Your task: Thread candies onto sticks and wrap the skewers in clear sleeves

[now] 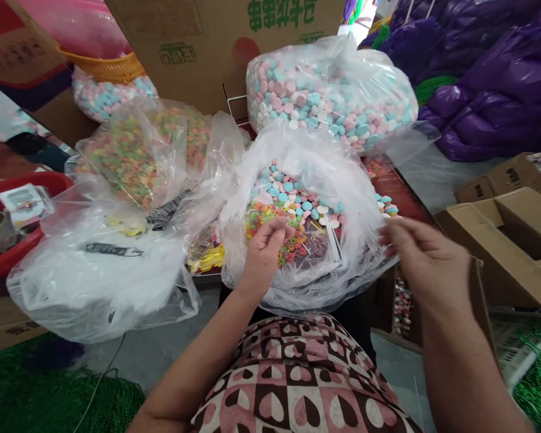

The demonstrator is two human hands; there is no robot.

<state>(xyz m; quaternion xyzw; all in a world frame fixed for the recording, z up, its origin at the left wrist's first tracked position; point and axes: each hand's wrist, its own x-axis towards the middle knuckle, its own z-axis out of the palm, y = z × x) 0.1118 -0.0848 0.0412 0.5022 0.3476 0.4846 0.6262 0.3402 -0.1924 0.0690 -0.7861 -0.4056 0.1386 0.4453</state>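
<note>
An open clear plastic bag (342, 198) lies in front of me, holding pastel pink, blue and white candies plus orange and green ring candies. My left hand (264, 249) reaches into the bag, fingers curled over the ring candies (270, 216); what it grips is hidden. My right hand (421, 252) hovers at the bag's right edge, blurred, fingers bent together near the plastic.
A full bag of pastel candies (329, 90) rests behind. A bag of ring candies (135, 150) and a crumpled clear bag (94, 270) lie to the left. A red tub (22, 246) sits far left, cardboard boxes (505, 240) right, purple bags (487, 72) behind.
</note>
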